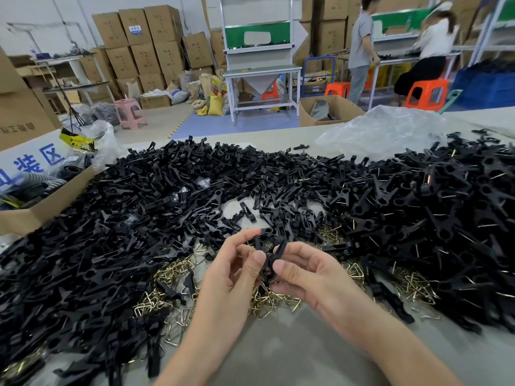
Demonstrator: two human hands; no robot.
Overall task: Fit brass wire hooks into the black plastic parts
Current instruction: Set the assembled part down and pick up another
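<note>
Both hands meet at frame center: left hand (237,270) and right hand (309,274) pinch one black plastic part (271,263) between curled fingertips, right above the brass wire hooks (267,300).

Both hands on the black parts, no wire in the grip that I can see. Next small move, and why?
Probably hold the black plastic parts in the left hand alone and lower the right hand to pick one brass wire hook. Both hands pinch the parts, no brass shows in the grip, and loose hooks lie on the table just below.
</note>
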